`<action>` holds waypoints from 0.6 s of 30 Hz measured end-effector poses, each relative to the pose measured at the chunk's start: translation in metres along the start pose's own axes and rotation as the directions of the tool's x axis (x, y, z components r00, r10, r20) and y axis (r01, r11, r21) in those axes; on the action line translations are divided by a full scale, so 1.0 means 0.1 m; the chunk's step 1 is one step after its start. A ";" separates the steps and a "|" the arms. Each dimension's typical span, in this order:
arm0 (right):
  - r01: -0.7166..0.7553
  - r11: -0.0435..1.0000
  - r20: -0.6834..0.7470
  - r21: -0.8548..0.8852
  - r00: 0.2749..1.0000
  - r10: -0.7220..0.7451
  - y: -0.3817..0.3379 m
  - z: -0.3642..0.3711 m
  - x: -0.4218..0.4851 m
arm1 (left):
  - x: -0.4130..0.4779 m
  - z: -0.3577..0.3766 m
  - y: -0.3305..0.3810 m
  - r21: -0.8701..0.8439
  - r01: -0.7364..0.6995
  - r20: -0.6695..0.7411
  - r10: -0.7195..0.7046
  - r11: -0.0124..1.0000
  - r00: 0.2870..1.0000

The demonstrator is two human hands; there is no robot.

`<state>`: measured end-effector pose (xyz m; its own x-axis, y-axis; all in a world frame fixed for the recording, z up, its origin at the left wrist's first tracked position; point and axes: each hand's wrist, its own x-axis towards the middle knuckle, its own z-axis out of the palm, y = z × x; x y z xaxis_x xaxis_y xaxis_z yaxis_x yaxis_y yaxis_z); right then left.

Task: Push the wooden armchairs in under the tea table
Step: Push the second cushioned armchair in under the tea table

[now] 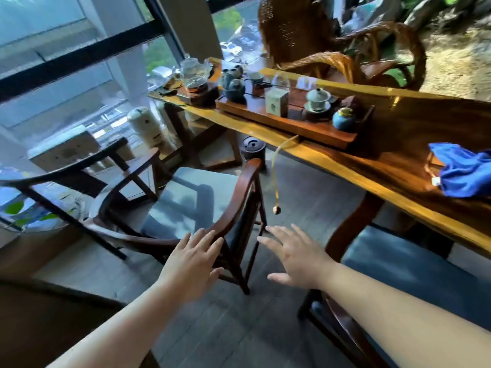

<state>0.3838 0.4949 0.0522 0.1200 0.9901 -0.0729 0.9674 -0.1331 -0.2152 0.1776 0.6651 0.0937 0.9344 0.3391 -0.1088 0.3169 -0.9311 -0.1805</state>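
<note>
Left hand, fingers spread, laid on armchair backrest; right hand splayed, empty; risk: one-sided push, chair skewed against tea table leg

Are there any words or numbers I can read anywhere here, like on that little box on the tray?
None can be read.
Square pale tea box on the wooden tray: a dark mark, too blurred to read.
White tag on the blue cloth: too small to read.

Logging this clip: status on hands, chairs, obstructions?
Left hand open on armchair backrest; right hand open, hovering. Armchair angled, clear of tea table. Dark pot under the table beyond.
</note>
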 end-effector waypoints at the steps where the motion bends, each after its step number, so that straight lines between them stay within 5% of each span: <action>1: 0.015 1.000 0.006 -0.005 1.000 -0.015 -0.05 0.02 0.12 | -0.02 0.04 -0.09 -0.009 0.018 0.014 -0.018 1.000 1.000; 8: 0.059 0.998 0.030 0.005 0.998 -0.059 -0.45 0.11 0.97 | -0.08 0.26 -0.96 -0.021 0.042 0.001 -0.042 0.999 0.999; 18: -0.075 0.997 0.180 0.019 0.981 0.070 -1.13 0.50 2.18 | -0.25 0.94 -2.62 -0.072 -0.048 0.066 0.053 0.996 0.996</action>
<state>0.2892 0.7231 0.0116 0.1456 0.9540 -0.2621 0.9514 -0.2077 -0.2272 0.0556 0.9128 0.0517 0.9370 0.2977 -0.1829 0.2827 -0.9536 -0.1038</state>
